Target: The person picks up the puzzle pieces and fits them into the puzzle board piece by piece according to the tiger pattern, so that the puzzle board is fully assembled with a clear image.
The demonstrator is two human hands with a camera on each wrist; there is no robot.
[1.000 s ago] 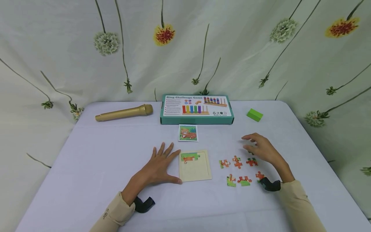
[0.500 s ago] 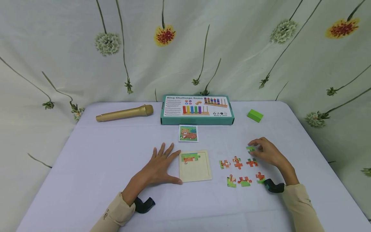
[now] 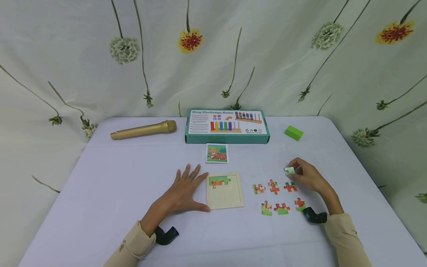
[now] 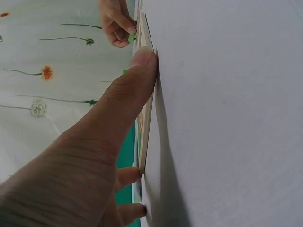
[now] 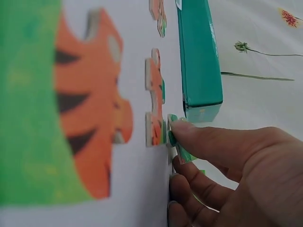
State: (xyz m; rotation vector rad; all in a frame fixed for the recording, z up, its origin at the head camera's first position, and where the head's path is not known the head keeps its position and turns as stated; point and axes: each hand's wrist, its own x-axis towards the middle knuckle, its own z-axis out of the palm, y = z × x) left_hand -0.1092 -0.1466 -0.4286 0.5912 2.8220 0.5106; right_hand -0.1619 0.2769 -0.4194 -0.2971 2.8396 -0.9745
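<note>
I am holding my left hand (image 3: 183, 193) spread wide, thumb and forefinger touching the board (image 3: 227, 198) at its nine o'clock side. My right hand (image 3: 308, 175) is pinching a green piece (image 3: 288, 171) toward two o'clock from the board. Six loose pieces (image 3: 281, 210) are lying around three o'clock on the counter (image 3: 133, 174); the card (image 3: 217, 154) is resting at twelve.

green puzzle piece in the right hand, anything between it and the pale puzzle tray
Nothing upright visible between the green piece and the tray; just some loose pieces lying flat near that path.
</note>
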